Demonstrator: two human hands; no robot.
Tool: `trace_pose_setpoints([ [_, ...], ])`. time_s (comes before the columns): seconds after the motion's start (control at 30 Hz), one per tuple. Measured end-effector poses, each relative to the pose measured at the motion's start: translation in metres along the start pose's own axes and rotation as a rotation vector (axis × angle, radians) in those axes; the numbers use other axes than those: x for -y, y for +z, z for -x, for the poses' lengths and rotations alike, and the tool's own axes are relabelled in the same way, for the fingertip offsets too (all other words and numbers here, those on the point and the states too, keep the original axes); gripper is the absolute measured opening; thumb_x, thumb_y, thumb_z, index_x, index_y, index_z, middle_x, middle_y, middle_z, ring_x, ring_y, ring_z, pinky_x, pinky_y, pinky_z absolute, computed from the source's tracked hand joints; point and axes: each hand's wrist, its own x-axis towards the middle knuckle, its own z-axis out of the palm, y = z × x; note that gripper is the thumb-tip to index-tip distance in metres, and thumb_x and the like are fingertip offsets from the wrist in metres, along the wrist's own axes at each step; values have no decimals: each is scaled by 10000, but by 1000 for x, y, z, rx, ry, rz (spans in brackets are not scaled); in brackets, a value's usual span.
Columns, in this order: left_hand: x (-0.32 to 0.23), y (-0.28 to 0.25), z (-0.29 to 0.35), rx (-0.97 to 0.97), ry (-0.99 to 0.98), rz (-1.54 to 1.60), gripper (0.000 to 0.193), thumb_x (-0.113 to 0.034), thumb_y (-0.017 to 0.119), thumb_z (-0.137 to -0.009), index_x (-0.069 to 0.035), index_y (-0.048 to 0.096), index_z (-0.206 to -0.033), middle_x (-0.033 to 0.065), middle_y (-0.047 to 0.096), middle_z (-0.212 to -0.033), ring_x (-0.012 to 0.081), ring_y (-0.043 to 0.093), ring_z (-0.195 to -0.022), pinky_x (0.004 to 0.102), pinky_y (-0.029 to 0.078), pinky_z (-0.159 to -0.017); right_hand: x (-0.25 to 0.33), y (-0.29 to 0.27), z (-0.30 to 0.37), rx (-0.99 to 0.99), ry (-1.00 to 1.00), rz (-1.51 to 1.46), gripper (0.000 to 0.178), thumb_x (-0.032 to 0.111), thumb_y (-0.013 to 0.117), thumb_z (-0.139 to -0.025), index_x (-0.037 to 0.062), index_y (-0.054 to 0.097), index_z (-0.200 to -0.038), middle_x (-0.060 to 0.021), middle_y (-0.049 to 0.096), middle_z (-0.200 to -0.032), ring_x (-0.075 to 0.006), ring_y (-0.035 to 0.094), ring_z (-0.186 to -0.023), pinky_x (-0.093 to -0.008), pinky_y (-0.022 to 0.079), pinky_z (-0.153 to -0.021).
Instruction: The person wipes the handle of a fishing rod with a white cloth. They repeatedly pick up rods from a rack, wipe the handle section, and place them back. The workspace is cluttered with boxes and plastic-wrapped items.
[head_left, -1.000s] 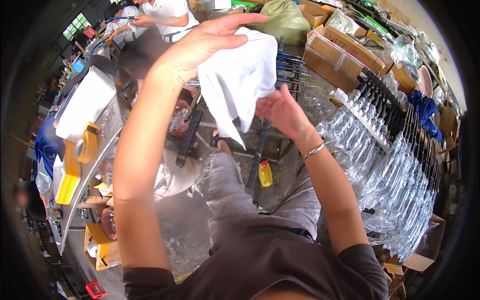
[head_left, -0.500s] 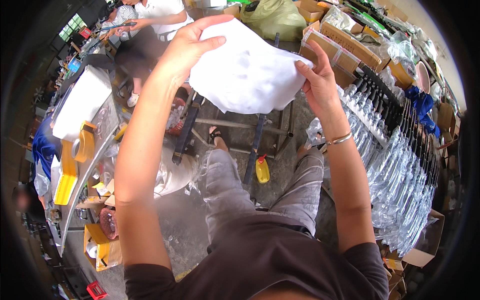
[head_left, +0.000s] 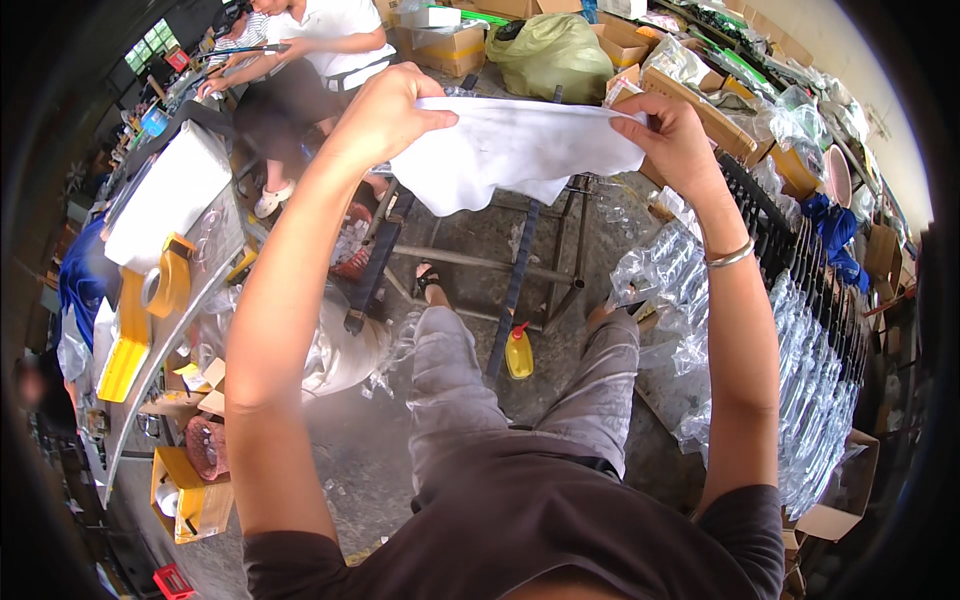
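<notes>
A white cloth (head_left: 515, 150) hangs stretched between my two raised hands, its lower edge loose and wavy. My left hand (head_left: 395, 112) pinches its upper left corner between thumb and fingers. At the upper right corner my right hand (head_left: 672, 140) grips it the same way, and a metal bangle (head_left: 732, 253) circles that wrist. Below the cloth stands a metal frame (head_left: 480, 262) with dark padded bars, seen in front of my legs. Part of the frame is hidden behind the cloth.
A yellow bottle with a red cap (head_left: 519, 355) stands on the floor by the frame. To the right are several plastic-wrapped long items (head_left: 800, 370) in a row. On the left, a table (head_left: 200, 290) carries tape rolls (head_left: 168, 285). Two people (head_left: 330, 40) work at the upper left.
My hands have moved apart, the right one outward to the right. The cloth, bunched and hanging lower before, is now pulled taut along its top edge.
</notes>
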Motion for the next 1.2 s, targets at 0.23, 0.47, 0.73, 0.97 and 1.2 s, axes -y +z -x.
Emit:
trace_pose_setpoints([
  [0.23,17,4,6,182,-307,437,312,-240,715,-841,28,654,-988,34,635,-904,106,594,-651,209,431,-388,-9,10,3,66,301,-449,267,284,563,-961,24,621,-953,38,584,-810,-52,525,-738,-226,448,-665],
  [0.47,38,23,3,86,-238,1167,466,-363,580,-922,19,560,-1188,113,653,-1047,191,644,-939,323,534,-824,-9,8,-11,-16,418,-989,427,352,544,-954,-15,537,-1172,-104,648,-1080,-183,647,-972,-331,548,-836],
  [0.73,94,180,164,419,-558,2016,761,-593,547,-855,-7,466,-1333,119,570,-1279,261,559,-1160,395,406,-1037,-64,113,155,150,1031,-1657,646,557,423,-941,10,497,-1276,-115,592,-1235,-280,579,-1111,-423,422,-1004],
  [0.97,86,145,139,322,-763,1468,496,15,608,-817,32,490,-1298,143,613,-1187,243,605,-1091,364,486,-945,-72,116,126,204,930,-1280,252,91,519,-941,-82,563,-1119,-150,657,-1062,-234,672,-899,-344,551,-822],
  [1.2,97,125,121,324,-636,1444,476,28,612,-816,38,498,-1278,121,591,-1224,220,592,-1100,355,481,-947,-66,118,99,194,927,-1250,211,39,526,-927,-48,576,-1112,-119,666,-1032,-209,669,-911,-322,554,-830],
])
